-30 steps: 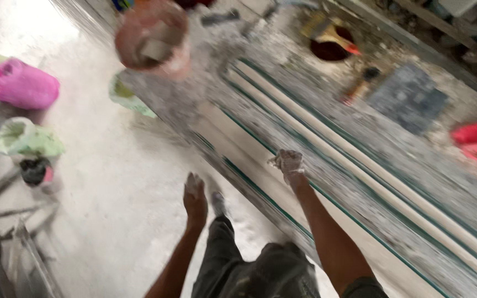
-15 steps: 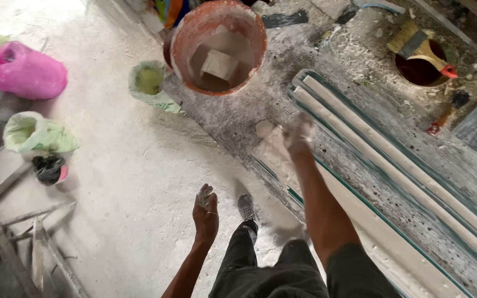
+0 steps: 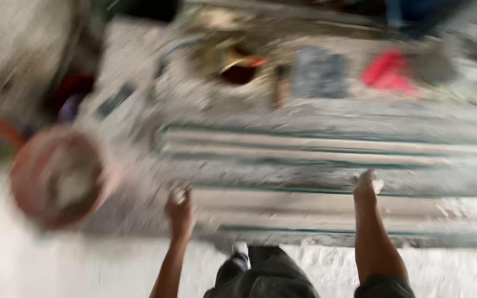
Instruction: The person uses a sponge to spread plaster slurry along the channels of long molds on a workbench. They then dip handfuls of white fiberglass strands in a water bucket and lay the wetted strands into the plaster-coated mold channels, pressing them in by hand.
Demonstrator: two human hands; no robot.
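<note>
Your dusty left hand (image 3: 179,205) and right hand (image 3: 366,182) rest, holding nothing, on the long pale green-edged moulded strips (image 3: 327,149), finger spread too blurred to tell, beside the round reddish plaster-caked bucket (image 3: 59,176).

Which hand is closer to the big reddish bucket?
The left. The left hand is just to the right of the reddish bucket, by the bench edge. The right hand rests far off on the pale strips.
</note>
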